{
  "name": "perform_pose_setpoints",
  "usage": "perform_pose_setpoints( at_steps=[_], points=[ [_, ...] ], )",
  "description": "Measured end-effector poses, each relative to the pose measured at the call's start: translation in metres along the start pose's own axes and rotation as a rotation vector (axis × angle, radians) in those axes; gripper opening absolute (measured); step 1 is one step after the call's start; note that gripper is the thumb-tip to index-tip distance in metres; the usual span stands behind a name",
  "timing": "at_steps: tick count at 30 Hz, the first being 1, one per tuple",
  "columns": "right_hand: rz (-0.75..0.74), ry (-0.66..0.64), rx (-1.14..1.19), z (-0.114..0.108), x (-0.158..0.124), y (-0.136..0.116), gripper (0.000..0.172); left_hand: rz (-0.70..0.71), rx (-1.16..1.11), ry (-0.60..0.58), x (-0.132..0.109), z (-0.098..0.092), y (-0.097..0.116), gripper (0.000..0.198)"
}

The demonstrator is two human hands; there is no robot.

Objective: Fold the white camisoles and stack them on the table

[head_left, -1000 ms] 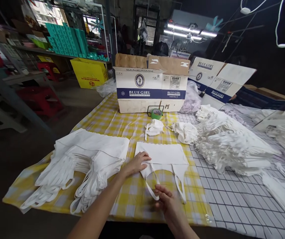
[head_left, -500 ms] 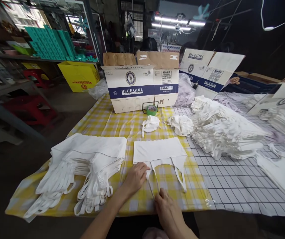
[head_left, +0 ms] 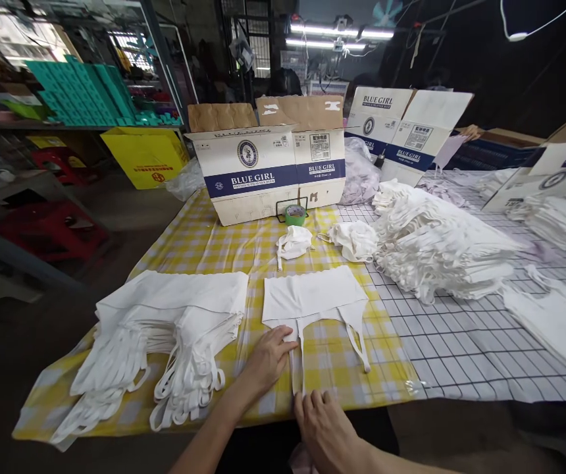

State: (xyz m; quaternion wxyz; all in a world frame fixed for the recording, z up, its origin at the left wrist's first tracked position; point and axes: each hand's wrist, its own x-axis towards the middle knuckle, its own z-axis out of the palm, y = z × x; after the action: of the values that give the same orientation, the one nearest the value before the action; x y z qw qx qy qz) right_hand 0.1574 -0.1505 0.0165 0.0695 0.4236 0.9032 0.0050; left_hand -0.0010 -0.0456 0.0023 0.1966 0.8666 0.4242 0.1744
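A white strappy camisole (head_left: 312, 294) lies folded on the yellow checked tablecloth, its straps toward me. My left hand (head_left: 269, 359) rests on the base of its left strap, fingers stretched out and pressing down. At the table's front edge, my right hand (head_left: 323, 424) pinches the end of that strap, which runs taut between the cloth and the fingers. The right-hand strap (head_left: 359, 345) lies loose in a loop. To the left sits a stack of folded white camisoles (head_left: 174, 293) with straps hanging forward.
Behind stand a BLUE GIRL carton (head_left: 268, 174), a green tape roll (head_left: 295, 215) and two crumpled white pieces, one being a bunched garment (head_left: 295, 242). A tall heap of white garments (head_left: 445, 240) is on the right, with a flat white garment (head_left: 554, 322) beside it. Another person's hand (head_left: 471, 133) shows behind.
My right hand has drawn the left strap toward me, straightening it. The left hand stays near the strap's base, with its fingers shifted slightly. The view has moved a little.
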Motion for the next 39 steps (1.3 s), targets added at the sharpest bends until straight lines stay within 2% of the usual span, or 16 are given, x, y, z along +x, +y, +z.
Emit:
perform_pose_setpoints(
  at_steps=[2,5,8,11,13,17,18,20,23,25,27,29,31,34,37,39],
  points=[
    [-0.127,0.051,0.057,-0.001,-0.003,0.001,0.042,0.017,0.014,-0.010,-0.007,0.003,0.004,0.038],
    [-0.231,0.058,0.242,-0.007,-0.008,0.013,0.025,0.012,-0.009,-0.023,-0.022,0.005,0.014,0.034],
    [-0.048,0.021,0.444,-0.012,-0.013,0.036,0.010,-0.045,-0.058,-0.029,-0.038,0.005,0.022,0.024],
    [0.264,0.045,0.578,-0.008,-0.016,0.060,0.015,-0.065,-0.076,-0.045,-0.050,0.009,0.025,0.024],
    [0.413,0.065,0.614,-0.002,-0.016,0.070,0.017,-0.047,-0.073,-0.040,-0.055,0.012,0.028,0.023],
    [0.540,0.077,0.748,0.008,-0.006,0.067,0.022,-0.050,-0.126,0.009,-0.053,0.014,0.042,0.016],
    [0.557,0.071,0.841,0.010,-0.002,0.064,0.026,-0.072,-0.169,0.020,-0.051,0.012,0.047,0.015],
    [0.581,-0.020,1.162,0.011,0.006,0.057,0.040,-0.133,-0.294,0.029,-0.045,0.007,0.055,0.013],
    [0.613,-0.206,1.853,0.012,0.017,0.049,0.052,-0.206,-0.506,0.033,-0.037,-0.003,0.062,0.014],
    [0.660,-0.176,2.236,0.014,0.021,0.046,0.044,-0.214,-0.582,0.043,-0.035,-0.009,0.060,0.015],
    [0.702,-0.062,2.453,0.016,0.023,0.043,0.037,-0.216,-0.589,0.022,-0.034,-0.012,0.057,0.016],
    [0.700,0.041,2.513,0.017,0.023,0.040,0.032,-0.219,-0.554,-0.030,-0.034,-0.014,0.052,0.018],
    [0.682,0.120,2.458,0.016,0.022,0.038,0.031,-0.221,-0.494,-0.044,-0.032,-0.015,0.046,0.020],
    [0.649,0.207,2.263,0.010,0.017,0.035,0.030,-0.197,-0.358,0.045,-0.022,-0.012,0.034,0.026],
    [0.583,0.261,2.075,0.000,0.007,0.032,0.025,-0.144,-0.178,0.075,-0.007,-0.003,0.016,0.031],
    [0.530,0.236,1.998,-0.006,-0.003,0.028,0.022,-0.112,-0.062,0.052,0.001,0.004,0.005,0.032]
  ],
)
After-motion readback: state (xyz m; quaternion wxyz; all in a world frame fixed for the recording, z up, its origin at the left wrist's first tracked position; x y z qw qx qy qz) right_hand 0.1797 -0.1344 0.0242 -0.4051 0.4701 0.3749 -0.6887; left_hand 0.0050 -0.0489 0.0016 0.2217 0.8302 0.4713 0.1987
